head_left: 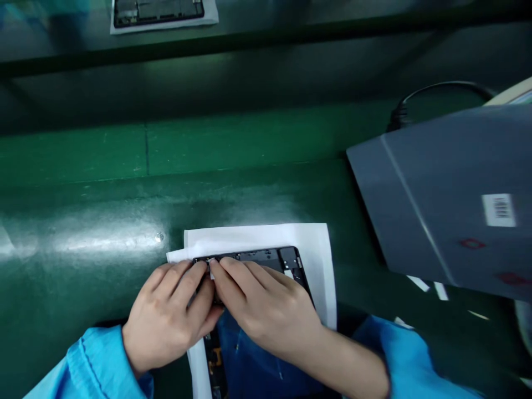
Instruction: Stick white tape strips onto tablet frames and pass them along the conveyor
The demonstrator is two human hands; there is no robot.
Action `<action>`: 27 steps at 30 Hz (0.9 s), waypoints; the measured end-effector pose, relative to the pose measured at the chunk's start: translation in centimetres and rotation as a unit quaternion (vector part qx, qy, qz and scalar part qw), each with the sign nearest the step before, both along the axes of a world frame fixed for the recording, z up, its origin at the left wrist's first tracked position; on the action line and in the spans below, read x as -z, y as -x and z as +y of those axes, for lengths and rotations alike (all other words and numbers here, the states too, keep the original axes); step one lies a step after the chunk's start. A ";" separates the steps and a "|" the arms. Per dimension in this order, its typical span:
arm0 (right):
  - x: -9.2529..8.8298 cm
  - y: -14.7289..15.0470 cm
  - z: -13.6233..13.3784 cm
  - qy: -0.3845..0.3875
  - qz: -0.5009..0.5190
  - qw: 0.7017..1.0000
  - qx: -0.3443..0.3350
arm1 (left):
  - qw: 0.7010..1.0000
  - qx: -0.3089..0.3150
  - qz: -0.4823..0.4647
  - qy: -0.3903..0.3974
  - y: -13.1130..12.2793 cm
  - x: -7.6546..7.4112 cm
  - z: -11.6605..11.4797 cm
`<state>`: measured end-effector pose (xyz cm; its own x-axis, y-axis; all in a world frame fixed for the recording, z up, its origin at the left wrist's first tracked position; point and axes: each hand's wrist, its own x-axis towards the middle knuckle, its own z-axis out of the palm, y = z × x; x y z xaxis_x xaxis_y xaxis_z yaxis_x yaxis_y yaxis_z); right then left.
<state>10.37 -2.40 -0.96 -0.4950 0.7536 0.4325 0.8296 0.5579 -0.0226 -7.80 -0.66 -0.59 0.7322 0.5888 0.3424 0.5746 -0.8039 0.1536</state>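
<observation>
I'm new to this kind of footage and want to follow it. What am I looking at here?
There is no robot here: the camera sits on a person's head, looking forward and down at their own bare hands. The left hand and right hand come out of blue sleeves. Their fingers meet near the far edge of an opened tablet-like device, its inner parts showing. A small whitish piece shows at the fingertips; it is too small to name.

The device lies on white sheeting on a green bench. To the right are a grey panel with a barcode label and some pale scraps. At the top, a similar device lies on another white sheet.
</observation>
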 end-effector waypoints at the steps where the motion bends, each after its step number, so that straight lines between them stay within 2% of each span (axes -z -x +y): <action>1: 0.1 -0.1 0.0 -0.004 -0.003 1.000 0.000 | 1.000 0.000 0.000 0.000 0.0 0.0 0.0; 6: 0.0 0.1 0.0 0.012 -0.026 1.000 0.002 | 1.000 0.001 0.003 0.004 0.1 0.0 0.0; 12: -0.8 0.9 -0.5 0.034 -0.094 0.995 0.002 | 1.000 -0.002 0.001 0.014 0.1 -0.1 0.2; 16: -0.7 0.2 -0.9 0.044 -0.111 0.993 0.001 | 1.000 -0.001 0.006 0.002 0.3 -0.1 0.3; 22: -0.2 -1.7 -1.7 0.057 -0.066 0.996 -0.025 | 0.998 0.012 0.062 -0.023 0.5 -0.2 0.4; 25: -1.1 -3.4 -3.9 0.096 0.008 0.993 -0.062 | 0.996 0.015 0.091 -0.014 0.6 -0.3 0.5; 27: -1.6 -5.6 -5.9 0.087 0.084 0.991 -0.053 | 0.996 0.022 0.091 -0.005 0.6 -0.4 0.6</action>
<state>16.02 -8.35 0.60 -0.5068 0.7722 0.3832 0.7431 0.6166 -0.2599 -8.45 -0.05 -0.23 0.8075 0.5518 0.2085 0.5564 -0.8299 0.0416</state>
